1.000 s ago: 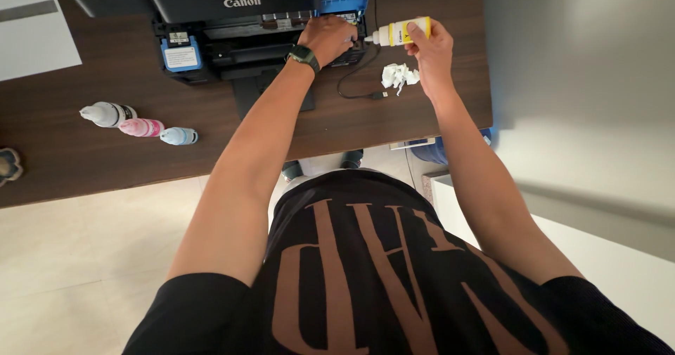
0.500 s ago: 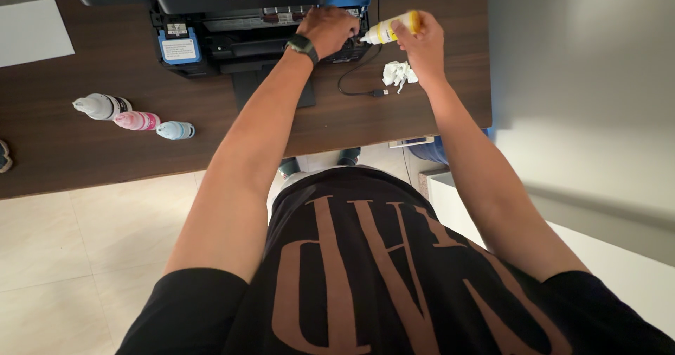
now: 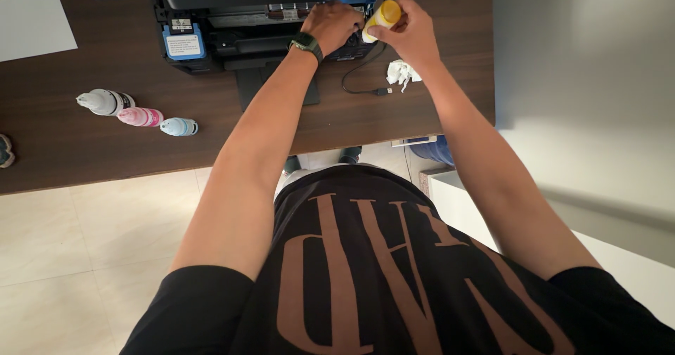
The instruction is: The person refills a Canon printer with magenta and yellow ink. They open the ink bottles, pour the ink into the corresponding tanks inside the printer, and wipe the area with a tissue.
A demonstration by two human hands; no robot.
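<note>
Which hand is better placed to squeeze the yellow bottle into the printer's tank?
Right. The right hand already grips the yellow bottle, tipped nozzle-first at the printer. The left hand rests on the printer beside it, empty.

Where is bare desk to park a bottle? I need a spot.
Free: the desk in front of the three lying bottles, and between them and the printer's tray. Crowded: right of the printer, where cable and crumpled tissue lie.

Yellow bottle (image 3: pixel 382 17), black printer (image 3: pixel 239 17), dark-brown desk (image 3: pixel 105 151).
</note>
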